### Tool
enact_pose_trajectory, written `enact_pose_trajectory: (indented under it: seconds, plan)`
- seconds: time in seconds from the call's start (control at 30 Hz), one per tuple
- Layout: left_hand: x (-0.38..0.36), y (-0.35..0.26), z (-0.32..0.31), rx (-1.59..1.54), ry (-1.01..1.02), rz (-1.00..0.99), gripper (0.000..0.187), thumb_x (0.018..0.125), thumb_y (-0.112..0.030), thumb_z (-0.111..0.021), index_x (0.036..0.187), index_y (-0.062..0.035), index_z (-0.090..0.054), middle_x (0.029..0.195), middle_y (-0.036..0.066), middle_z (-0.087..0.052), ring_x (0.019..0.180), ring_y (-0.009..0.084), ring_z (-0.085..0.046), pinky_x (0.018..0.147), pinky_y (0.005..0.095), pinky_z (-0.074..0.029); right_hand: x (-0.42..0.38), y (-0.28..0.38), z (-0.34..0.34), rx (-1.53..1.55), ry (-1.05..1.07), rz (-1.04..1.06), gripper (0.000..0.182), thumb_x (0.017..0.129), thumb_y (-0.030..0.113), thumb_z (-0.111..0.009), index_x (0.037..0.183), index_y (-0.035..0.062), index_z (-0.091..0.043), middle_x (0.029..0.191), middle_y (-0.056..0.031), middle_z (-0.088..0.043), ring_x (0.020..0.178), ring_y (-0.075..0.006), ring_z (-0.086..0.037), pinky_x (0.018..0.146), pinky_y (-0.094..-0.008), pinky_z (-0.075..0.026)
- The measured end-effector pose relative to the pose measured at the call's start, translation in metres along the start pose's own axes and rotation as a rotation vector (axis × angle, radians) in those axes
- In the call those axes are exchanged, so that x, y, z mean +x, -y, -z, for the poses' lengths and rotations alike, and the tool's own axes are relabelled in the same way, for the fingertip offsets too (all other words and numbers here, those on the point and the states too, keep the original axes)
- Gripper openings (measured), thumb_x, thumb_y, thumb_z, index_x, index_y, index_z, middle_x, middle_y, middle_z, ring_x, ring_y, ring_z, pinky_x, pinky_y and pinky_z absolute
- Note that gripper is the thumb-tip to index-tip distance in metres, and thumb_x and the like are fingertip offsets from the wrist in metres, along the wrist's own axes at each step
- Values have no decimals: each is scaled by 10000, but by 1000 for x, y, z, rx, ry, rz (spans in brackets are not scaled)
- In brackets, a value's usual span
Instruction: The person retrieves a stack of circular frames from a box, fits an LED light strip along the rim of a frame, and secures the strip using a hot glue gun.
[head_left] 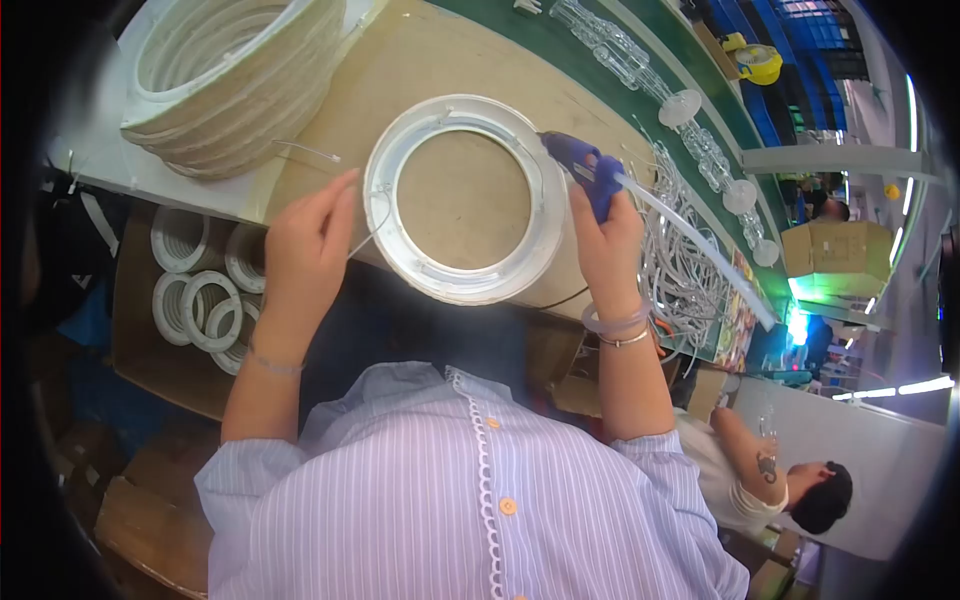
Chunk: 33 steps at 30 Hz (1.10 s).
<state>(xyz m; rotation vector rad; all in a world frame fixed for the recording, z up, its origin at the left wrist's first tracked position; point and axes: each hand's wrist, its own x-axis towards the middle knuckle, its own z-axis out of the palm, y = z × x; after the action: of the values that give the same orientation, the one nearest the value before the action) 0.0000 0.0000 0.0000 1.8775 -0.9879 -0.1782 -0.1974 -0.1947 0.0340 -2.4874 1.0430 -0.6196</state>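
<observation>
A white ring-shaped lamp frame [548, 240] lies on the brown work surface in front of me. My right hand [608, 245] is wrapped round a blue hot glue gun [588, 168], whose nozzle points at the ring's upper right rim. A long, translucent glue stick [700, 240] juts from the gun's back end. At the ring's left edge is my left hand [312, 235], with its fingers closed together. A thin wire [372, 238] runs from the ring's inner side to this hand and appears held in it; the fingers hide its end.
Stacked white rings [235, 110] stand at the upper left, one wire hanging out. Below, a cardboard box [140, 335] holds several smaller rings. To the right lie a heap of pale cables [685, 265] and clear, bulbous pieces [680, 107]. Another person [740, 470] is at the lower right.
</observation>
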Motion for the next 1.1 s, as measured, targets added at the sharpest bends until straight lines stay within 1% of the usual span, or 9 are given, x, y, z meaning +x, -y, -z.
enact_pose_trajectory:
  seconds: [0.07,0.23,0.37,0.43,0.63,0.77,0.8,0.87,1.1]
  plan:
    - [12,5,-5,-254,167,279,295,818,-205,-502,983,30,-568,666,176,-589,586,211,-592,552,304,-429,-4,5,-2,334,-118,-115,280,815,188,-562,1057,47,-548,759,1,-592,488,-29,-403,445,-163,-332]
    - [17,11,-16,-272,220,301,299,804,-222,-514,962,24,-574,653,171,-582,581,229,-586,550,309,-426,-27,7,36,558,-193,-303,224,853,238,-497,847,32,-585,747,4,-593,448,-2,-358,407,-157,-286]
    - [12,4,-18,-194,362,279,262,757,-213,-538,903,-2,-594,663,185,-578,614,297,-576,579,344,-435,-43,-10,49,633,-214,-342,180,852,199,-503,916,38,-549,796,-7,-599,457,-6,-388,410,-152,-310]
    - [9,18,-24,-232,366,193,212,795,-106,-502,914,53,-576,640,57,-597,569,65,-520,502,236,-418,-50,-13,48,633,-263,-338,171,856,198,-494,901,45,-556,792,1,-593,458,-7,-373,415,-152,-306]
    - [14,-6,-12,-546,431,328,191,800,-85,-471,836,63,-587,630,38,-570,520,60,-504,446,187,-384,-61,-28,72,710,-516,-377,236,850,278,-503,838,54,-575,536,51,-413,436,-28,-352,398,-169,-274]
    - [35,-70,53,-690,410,303,169,814,-94,-480,819,40,-583,628,22,-561,499,46,-490,422,178,-366,-57,-46,97,722,-647,-353,268,856,300,-482,857,47,-572,537,40,-411,423,-36,-348,391,-175,-291]
    - [42,-79,70,-718,401,256,159,811,-103,-488,791,26,-579,610,18,-553,479,45,-479,409,176,-356,-59,-50,102,772,-578,-364,240,854,244,-482,936,30,-553,775,-8,-565,479,-18,-359,432,-158,-298]
    - [56,-93,104,-686,330,214,161,803,-116,-505,736,14,-574,563,19,-530,443,53,-456,392,180,-335,-57,-60,95,718,-576,-285,247,854,256,-473,935,39,-559,678,14,-498,469,-23,-361,419,-167,-303]
    - [107,-52,192,-384,-22,208,175,768,-129,-515,677,1,-589,533,30,-539,398,60,-445,370,193,-330,-49,-73,53,425,-304,-238,220,781,84,-533,992,21,-541,835,-33,-554,585,-92,-453,533,-202,-368]
